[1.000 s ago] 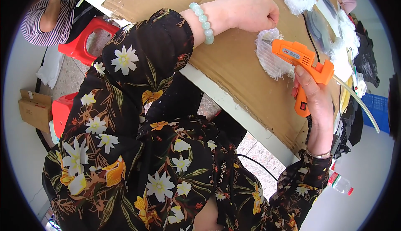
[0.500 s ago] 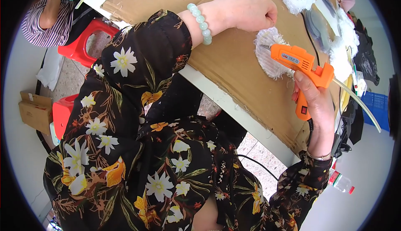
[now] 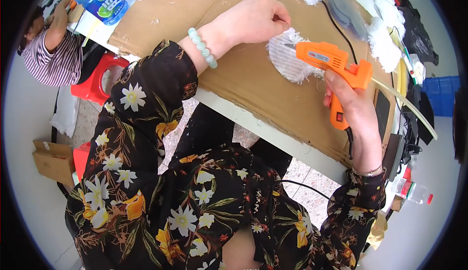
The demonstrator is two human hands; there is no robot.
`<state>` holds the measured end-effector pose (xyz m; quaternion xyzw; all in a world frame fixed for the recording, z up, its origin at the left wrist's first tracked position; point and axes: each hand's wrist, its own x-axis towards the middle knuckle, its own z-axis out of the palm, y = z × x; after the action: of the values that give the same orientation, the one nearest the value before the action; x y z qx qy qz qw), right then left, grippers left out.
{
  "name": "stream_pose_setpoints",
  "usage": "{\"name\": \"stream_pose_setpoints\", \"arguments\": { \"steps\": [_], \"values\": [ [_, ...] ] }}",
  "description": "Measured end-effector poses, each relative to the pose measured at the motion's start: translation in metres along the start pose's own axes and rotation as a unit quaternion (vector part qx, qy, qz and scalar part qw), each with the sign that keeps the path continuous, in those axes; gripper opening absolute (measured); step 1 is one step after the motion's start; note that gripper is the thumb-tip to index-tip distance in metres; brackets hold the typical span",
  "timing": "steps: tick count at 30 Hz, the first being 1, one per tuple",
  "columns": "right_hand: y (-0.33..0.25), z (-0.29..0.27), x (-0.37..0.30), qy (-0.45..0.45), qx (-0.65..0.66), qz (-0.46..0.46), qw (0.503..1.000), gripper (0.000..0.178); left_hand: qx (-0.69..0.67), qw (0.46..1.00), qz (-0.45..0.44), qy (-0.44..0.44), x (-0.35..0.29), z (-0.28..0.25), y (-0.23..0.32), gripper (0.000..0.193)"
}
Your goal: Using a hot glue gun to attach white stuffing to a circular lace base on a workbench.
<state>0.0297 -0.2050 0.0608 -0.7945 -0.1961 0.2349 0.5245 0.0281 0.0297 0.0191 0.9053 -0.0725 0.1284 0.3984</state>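
Observation:
In my right hand (image 3: pixel 353 106) is an orange hot glue gun (image 3: pixel 331 60), gripped round its handle with my thumb along the side. A pale glue stick (image 3: pixel 409 108) sticks out of its back end. The metal nozzle points left, over a white ribbed oval fabric piece (image 3: pixel 285 61) with frayed edges. The fabric lies on a brown cardboard sheet (image 3: pixel 243 80). My left hand (image 3: pixel 258 19), wearing a pale green bead bracelet (image 3: pixel 202 48), is closed at the fabric's upper edge, apparently pinching it; its fingertips are partly hidden.
White fluffy fabric (image 3: pixel 390 45) lies at the right and along the far side. A blue bottle (image 3: pixel 100 1) stands at the far left. Cables run along the right edge near a blue basket (image 3: pixel 441 94). Another person (image 3: pixel 53 58) is by a red stool (image 3: pixel 100 80).
The view has shifted, so the table things appear further left and more of the blue bottle shows. Both hands keep their hold, with the glue gun still over the fabric.

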Motion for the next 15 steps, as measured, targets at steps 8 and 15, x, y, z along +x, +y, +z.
{"name": "stream_pose_setpoints", "arguments": {
  "steps": [8,15],
  "values": [
    [0.006,0.003,0.016,0.022,0.012,-0.008,1.000,0.020,-0.049,0.999,-0.013,0.008,0.006,0.007,-0.007,0.020],
    [0.007,0.003,0.014,0.014,0.022,-0.020,0.999,0.020,-0.039,0.999,-0.015,0.002,0.006,0.009,-0.007,0.020]
  ]
}}
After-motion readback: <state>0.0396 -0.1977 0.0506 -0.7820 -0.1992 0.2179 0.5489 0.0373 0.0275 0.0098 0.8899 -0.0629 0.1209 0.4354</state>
